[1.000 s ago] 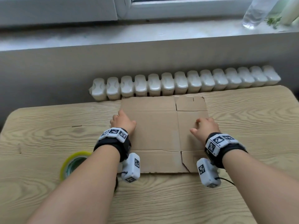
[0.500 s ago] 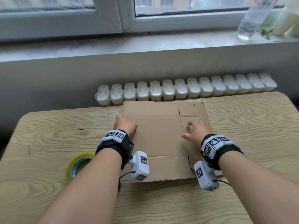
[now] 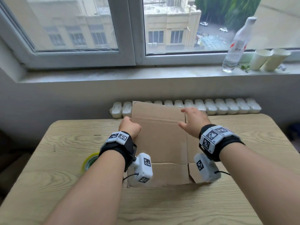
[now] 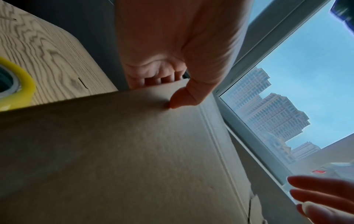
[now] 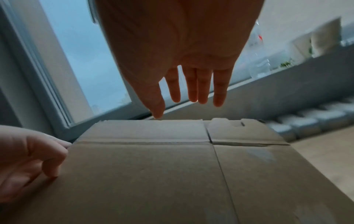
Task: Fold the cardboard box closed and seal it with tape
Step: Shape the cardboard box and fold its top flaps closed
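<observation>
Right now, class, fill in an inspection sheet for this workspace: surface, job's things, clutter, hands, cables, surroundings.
Surface: wooden table, pale grain.
Job's things: flattened box, far end tilted up off the table; yellow tape roll on the table, left of the left forearm.
Clutter: nothing seen on the table.
Hands: left hand has a grip on the box's left edge, thumb on top, fingers under; right hand open, fingers spread above the box's right part, contact unclear.
Cables: thin black leads from the wrist cameras.
Surroundings: radiator behind the table; window above; bottle and two cups on the sill.
</observation>
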Demonstrator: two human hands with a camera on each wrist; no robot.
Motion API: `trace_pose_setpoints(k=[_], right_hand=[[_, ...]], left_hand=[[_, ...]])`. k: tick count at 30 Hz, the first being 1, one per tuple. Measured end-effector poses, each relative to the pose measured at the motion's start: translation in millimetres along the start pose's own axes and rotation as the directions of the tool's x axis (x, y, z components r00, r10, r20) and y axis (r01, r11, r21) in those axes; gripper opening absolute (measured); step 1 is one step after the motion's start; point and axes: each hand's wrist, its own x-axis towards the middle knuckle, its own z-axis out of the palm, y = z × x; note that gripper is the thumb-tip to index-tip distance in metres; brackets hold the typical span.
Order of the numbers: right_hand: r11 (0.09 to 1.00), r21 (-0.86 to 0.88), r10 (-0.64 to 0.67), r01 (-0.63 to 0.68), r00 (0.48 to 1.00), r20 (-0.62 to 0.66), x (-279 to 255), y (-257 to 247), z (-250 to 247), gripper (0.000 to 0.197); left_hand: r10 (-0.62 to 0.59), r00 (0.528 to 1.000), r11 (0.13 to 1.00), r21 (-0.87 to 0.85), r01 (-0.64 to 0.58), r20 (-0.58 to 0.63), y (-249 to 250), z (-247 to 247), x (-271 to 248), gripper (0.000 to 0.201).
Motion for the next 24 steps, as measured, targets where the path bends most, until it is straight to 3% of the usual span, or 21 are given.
trace_pose_setpoints(k=[3,7,9,12,16,19,24], right_hand=[[0.998,-0.014,-0.061,0.060,0.997,-0.046,-15,-3,-24,0.060],[0.984,-0.138,-0.134,0.113,0.980,-0.150,-36,-1,-46,0.061],[0.971,-0.219,-0.131,0.100,0.982,-0.134,-45,0,-52,0.048],[0.976,-0.196,-0.114,0.094,0.989,-0.094,-61,1,-60,0.029],[0.983,-0.150,-0.121,0.107,0.989,-0.089,-77,-4,-69,0.026],[0.984,-0.119,-0.144,0.130,0.983,-0.115,-86,-11,-75,0.026],[0.978,-0.118,-0.178,0.170,0.982,-0.063,-101,-15,-64,0.025]], left_hand=[[0.064,0.998,0.998,-0.015,-0.064,-0.030,6,-7,-20,0.014],[0.112,0.988,0.992,-0.038,-0.117,-0.111,10,-15,-42,0.027],[0.111,0.984,0.992,-0.038,-0.117,-0.137,12,-18,-52,0.028],[0.095,0.985,0.995,-0.008,-0.097,-0.147,15,-18,-63,0.030],[0.082,0.991,0.993,-0.072,-0.090,-0.105,30,-17,-82,0.048],[0.114,0.987,0.987,-0.102,-0.126,-0.114,44,-17,-91,0.076],[0.049,0.997,0.935,-0.348,-0.067,-0.060,58,-12,-108,0.104]])
